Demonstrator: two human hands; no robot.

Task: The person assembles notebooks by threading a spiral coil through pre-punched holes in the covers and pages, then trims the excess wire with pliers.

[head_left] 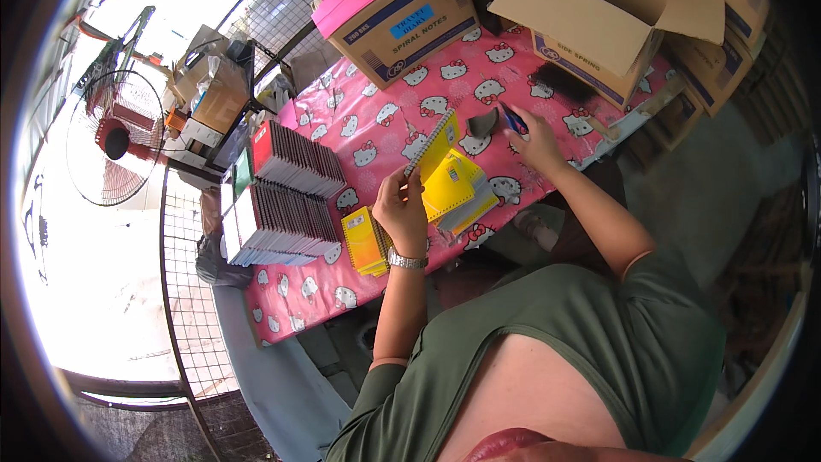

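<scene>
Notebook-sorting step, judged midway: left hand (402, 210) pinching an upright yellow spiral notebook (434, 144) at table (376, 120) centre, right hand (537, 141) at two o'clock closed around a dark blue pen (513, 117); next move likely needs a steady hold.
</scene>
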